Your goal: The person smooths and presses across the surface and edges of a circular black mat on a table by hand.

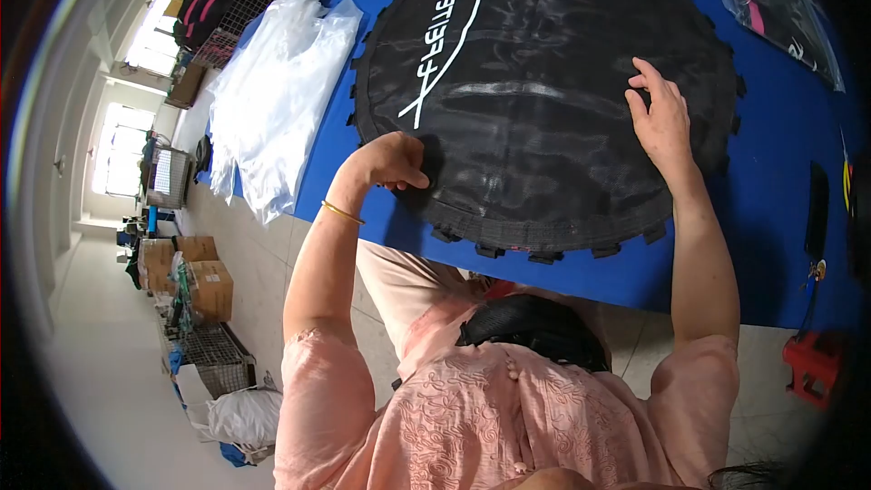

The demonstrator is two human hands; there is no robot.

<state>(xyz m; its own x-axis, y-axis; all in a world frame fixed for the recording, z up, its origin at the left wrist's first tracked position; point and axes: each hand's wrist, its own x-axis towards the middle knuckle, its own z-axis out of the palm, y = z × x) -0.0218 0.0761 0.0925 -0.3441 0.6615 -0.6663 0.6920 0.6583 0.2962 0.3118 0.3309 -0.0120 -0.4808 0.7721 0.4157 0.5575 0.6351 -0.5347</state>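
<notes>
A round black trampoline mat (544,141), with white lettering and short tabs around its rim, lies flat on a blue table. My left hand (395,161) is closed at the mat's near left edge, thumb pointing right and fingers curled in on the rim. Part of its grip is hidden under the hand. Over the right part of the mat is my right hand (660,118), its fingers loosely bent and apart with nothing in them. Whether its fingertips touch the fabric, I cannot tell.
Clear plastic bags (281,91) are piled on the table's left side. A bagged black and pink item (771,9) lies at the far right. A red object (812,367) sits by the blue table's (581,286) right end. Cardboard boxes (210,290) stand on the floor leftward.
</notes>
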